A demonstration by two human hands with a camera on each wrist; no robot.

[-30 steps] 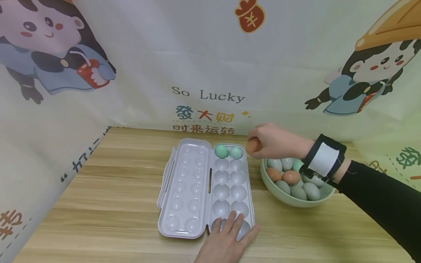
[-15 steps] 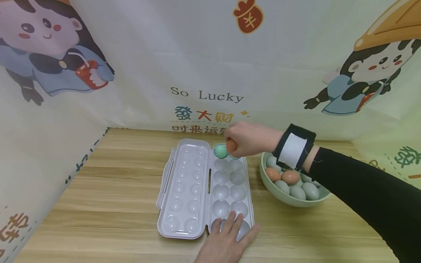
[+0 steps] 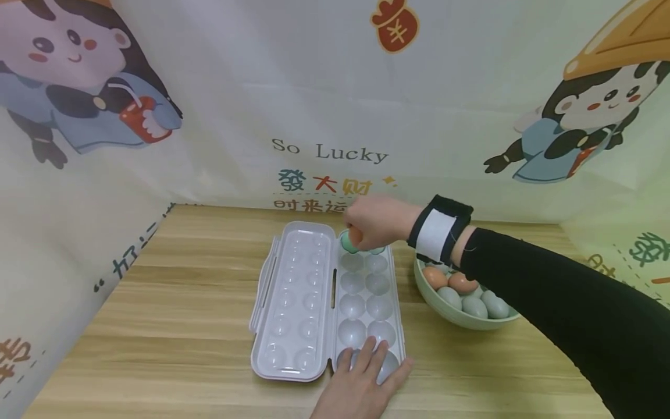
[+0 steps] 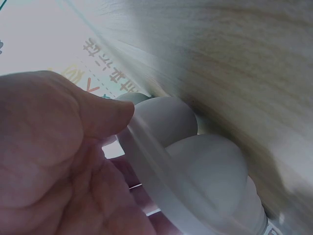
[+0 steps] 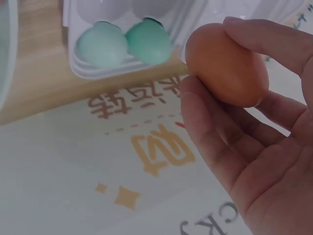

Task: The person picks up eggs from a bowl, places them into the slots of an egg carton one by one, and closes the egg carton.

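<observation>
A pale plastic egg carton (image 3: 352, 305) lies open on the table, its dimpled lid (image 3: 298, 297) folded to the left. Two green eggs fill its far cups; in the right wrist view one is lighter (image 5: 101, 45) and one deeper green (image 5: 149, 41). Just above them my right hand (image 3: 381, 221) holds a brown egg (image 5: 225, 63) between thumb and fingers. My left hand (image 3: 358, 378) rests with extended, spread fingers across the carton's near end. In the left wrist view, its thumb (image 4: 105, 115) touches the carton's rim, and the rounded undersides of the cups show.
To the right of the carton stands a light green bowl (image 3: 450, 317) holding several brown and pale grey-green eggs, partly hidden by my right forearm. A printed cloth (image 3: 335, 105) hangs behind and beside the wooden table (image 3: 173, 326).
My right hand has carried the brown egg leftward from beside the bowl to above the far green eggs. The left hand has stayed on the carton's near end.
</observation>
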